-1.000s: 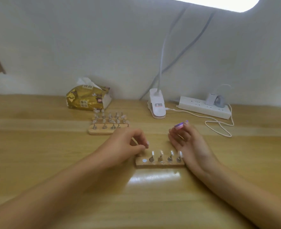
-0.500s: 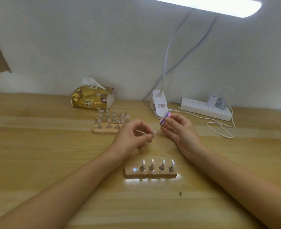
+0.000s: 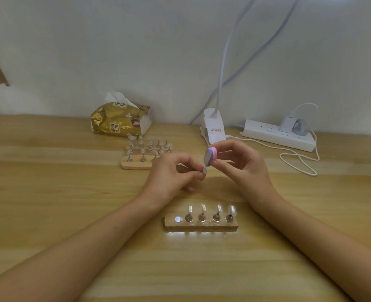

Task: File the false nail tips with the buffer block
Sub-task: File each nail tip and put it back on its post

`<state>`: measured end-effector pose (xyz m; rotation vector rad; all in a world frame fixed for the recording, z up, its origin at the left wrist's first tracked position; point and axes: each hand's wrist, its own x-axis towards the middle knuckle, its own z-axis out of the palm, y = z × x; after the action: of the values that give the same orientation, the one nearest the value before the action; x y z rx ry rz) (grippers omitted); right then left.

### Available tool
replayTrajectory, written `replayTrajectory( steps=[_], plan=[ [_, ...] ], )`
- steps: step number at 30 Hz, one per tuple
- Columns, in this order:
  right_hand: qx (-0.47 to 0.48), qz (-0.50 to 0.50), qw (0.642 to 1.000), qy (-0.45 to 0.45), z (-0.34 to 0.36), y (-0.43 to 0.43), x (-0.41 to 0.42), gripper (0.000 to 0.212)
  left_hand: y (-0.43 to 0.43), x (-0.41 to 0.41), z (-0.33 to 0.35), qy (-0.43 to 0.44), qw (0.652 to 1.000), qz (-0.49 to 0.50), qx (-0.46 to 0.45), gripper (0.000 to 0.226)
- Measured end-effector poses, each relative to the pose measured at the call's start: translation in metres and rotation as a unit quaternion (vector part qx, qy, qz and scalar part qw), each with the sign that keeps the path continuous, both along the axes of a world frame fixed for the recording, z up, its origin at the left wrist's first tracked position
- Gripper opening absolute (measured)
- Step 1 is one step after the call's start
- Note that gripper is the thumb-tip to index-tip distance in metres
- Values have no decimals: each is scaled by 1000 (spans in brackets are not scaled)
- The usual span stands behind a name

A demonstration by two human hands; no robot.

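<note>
My left hand (image 3: 173, 173) pinches a small false nail tip (image 3: 204, 170) on its metal stand, held above the table. My right hand (image 3: 240, 165) pinches the purple and pink buffer block (image 3: 210, 156) just above and right of that tip; the two look nearly touching. In front of both hands a wooden holder (image 3: 201, 225) carries several clear nail tips on metal stands, with its leftmost slot a bare metal disc (image 3: 177, 219).
A second wooden holder (image 3: 134, 164) with several nail tips stands behind my left hand. Farther back are a gold tissue pack (image 3: 119, 119), a white lamp clamp (image 3: 213, 126), and a white power strip (image 3: 278, 135) with a looped cable (image 3: 297, 162).
Both hands rose from the near holder and moved back. My left hand lifted one tip off its leftmost slot, and my right hand brought the buffer block up beside it.
</note>
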<state>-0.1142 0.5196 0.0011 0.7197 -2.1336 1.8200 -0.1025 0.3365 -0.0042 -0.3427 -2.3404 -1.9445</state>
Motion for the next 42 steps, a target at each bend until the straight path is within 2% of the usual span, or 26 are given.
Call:
replayTrajectory(
  steps=[3, 6, 11, 13, 15, 17, 20, 22, 25, 29, 31, 35, 38, 42],
  plan=[
    [52, 3, 997, 50, -2, -1, 1, 19, -2, -3, -2, 5, 999, 9, -37, 20],
    [84, -8, 996, 25, -5, -1, -1, 15, -3, -5, -3, 4, 998, 14, -54, 21],
    [95, -13, 993, 64, -6, 3, -2, 16, -5, -6, -3, -2, 998, 17, -61, 19],
    [122, 1, 992, 41, -7, 3, -3, 17, -6, -7, -4, 6, 997, 18, -77, 18],
    [111, 4, 994, 24, -6, 3, -5, 18, -5, -6, -4, 16, 996, 19, -85, 20],
    [97, 1, 994, 53, -6, 4, -5, 18, -3, -5, -4, 36, 995, 15, -97, 21],
    [119, 17, 992, 33, -6, 5, -5, 18, -1, -4, -5, 99, 973, 30, -206, 20],
    [106, 21, 994, 15, -6, 6, -5, 19, -2, -4, -5, 99, 961, 53, -252, 21],
    [98, 32, 994, 36, -4, 7, -1, 18, -3, -4, -5, 81, 964, 64, -244, 24],
    [146, 10, 989, 10, -4, 11, -1, 17, -3, -6, -7, 73, 965, 61, -245, 23],
    [131, -1, 991, 25, -3, 12, -1, 16, -3, -6, -7, 67, 966, 58, -242, 21],
    [178, 1, 984, 23, -3, 10, 0, 18, -3, -7, -8, 75, 965, 60, -243, 16],
    [177, -1, 983, 52, -5, 9, 0, 18, -3, -8, -9, 79, 963, 51, -251, 15],
    [190, -5, 981, 42, -5, 11, -2, 17, -3, -9, -9, 82, 963, 47, -252, 21]
  ],
)
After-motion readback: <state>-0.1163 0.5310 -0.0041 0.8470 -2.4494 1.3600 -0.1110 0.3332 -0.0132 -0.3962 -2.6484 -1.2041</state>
